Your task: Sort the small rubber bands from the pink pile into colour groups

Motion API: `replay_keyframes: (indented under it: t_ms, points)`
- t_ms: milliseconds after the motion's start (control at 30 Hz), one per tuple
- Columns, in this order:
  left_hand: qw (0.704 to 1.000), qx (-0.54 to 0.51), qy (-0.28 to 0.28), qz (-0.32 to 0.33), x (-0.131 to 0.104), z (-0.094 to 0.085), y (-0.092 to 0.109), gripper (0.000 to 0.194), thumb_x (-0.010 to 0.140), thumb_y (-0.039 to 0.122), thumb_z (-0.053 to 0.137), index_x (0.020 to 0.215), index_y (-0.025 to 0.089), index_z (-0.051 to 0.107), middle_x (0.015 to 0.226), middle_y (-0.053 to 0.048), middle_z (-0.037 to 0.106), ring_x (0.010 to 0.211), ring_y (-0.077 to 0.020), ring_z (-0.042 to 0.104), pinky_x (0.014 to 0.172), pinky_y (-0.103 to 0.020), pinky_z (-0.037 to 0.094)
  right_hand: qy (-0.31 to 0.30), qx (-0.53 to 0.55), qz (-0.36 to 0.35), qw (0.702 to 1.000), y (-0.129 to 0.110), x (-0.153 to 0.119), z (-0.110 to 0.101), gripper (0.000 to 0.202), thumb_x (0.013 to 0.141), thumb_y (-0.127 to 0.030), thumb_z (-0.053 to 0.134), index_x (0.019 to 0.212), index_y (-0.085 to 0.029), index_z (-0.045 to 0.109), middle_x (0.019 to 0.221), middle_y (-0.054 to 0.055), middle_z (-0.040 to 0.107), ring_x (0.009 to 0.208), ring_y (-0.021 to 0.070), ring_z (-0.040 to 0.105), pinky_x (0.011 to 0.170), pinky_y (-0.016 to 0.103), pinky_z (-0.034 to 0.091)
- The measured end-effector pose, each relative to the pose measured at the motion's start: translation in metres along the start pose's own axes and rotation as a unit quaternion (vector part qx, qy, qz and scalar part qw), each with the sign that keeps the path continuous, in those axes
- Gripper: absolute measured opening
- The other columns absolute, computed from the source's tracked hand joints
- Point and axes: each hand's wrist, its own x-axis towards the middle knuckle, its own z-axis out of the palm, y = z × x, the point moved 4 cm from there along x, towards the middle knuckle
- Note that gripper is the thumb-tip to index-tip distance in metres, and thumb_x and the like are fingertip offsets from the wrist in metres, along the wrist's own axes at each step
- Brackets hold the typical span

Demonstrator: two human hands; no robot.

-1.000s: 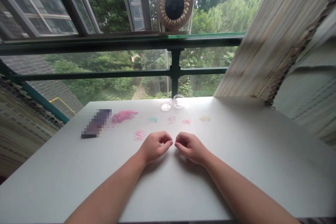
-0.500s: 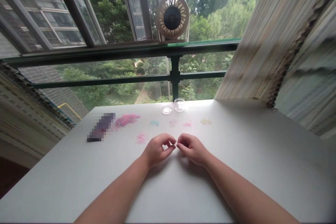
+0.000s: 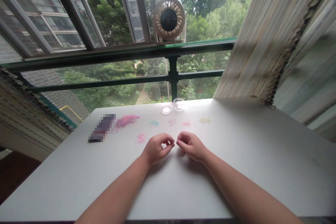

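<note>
From where I stand, very little has changed during the last second. The person's head seems to have moved slightly, but the left hand (image 3: 157,148) and the right hand (image 3: 191,146) stay over the middle of the counter (image 3: 257,150), facing each other. A moment ago, the left thumb and forefinger looked a little apart at their tips; now they appear nearer together. The groups of small loops look the same as before, so I judge that the work is only at the fingertips.

Both hands are curled in a pinching shape, with a narrow gap between them. I cannot tell if either one is grasping a loop, because anything there would be too thin for seeing.

The small pink group (image 3: 141,138) lies just beside the left hand, its loops pointing in mixed directions. Farther away stand, from left to right, the large pink heap (image 3: 127,121), the teal group (image 3: 154,123), the lilac group (image 3: 171,123), the second pink group (image 3: 186,123) and the yellow group (image 3: 204,120). The large heap has its long axis slanting away toward the right; the second pink group's loops mostly lean this way also.
</note>
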Motion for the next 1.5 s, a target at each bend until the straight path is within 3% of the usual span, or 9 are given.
replay_keyframes:
  t_ms: [500,1000,1233,1500]
  points:
    - [1.000,0.001,0.018,-0.004,0.000,-0.002,0.000,0.012,0.076,0.020,0.058,0.088,0.018,0.060,0.083,-0.003,0.064,0.068,-0.0111,0.058,0.068,-0.025,0.048,0.006,0.035,0.010,0.999,0.003,0.001,0.000,0.009,0.078,-0.022,0.053,0.070,-0.016,0.052,0.058,-0.004,0.049,0.052,0.0086,0.045,0.052,0.022,0.035]
    - [0.999,0.045,0.004,-0.004,0.001,-0.005,-0.004,0.009,0.079,0.024,0.054,0.078,0.019,0.062,0.074,-0.003,0.066,0.070,-0.0140,0.060,0.070,-0.027,0.047,-0.010,0.026,0.019,0.999,0.004,0.002,0.000,0.011,0.078,-0.024,0.053,0.070,-0.017,0.052,0.055,-0.004,0.050,0.051,0.0090,0.046,0.051,0.021,0.037]
    - [0.989,0.111,0.052,-0.078,0.019,-0.041,-0.047,0.013,0.076,0.027,0.054,0.080,0.019,0.063,0.078,-0.002,0.068,0.073,-0.0146,0.061,0.070,-0.026,0.048,-0.025,0.046,0.040,0.998,0.009,0.005,0.001,0.009,0.076,-0.024,0.053,0.071,-0.017,0.052,0.057,-0.004,0.050,0.050,0.0089,0.048,0.051,0.022,0.038]
    - [0.967,0.198,-0.017,-0.161,0.056,-0.066,-0.104,0.022,0.071,0.030,0.056,0.082,0.018,0.071,0.082,-0.004,0.070,0.075,-0.0176,0.061,0.070,-0.027,0.047,-0.043,0.094,0.054,0.993,0.009,0.006,-0.001,0.010,0.074,-0.026,0.054,0.072,-0.017,0.050,0.053,-0.005,0.048,0.046,0.0085,0.047,0.048,0.021,0.039]
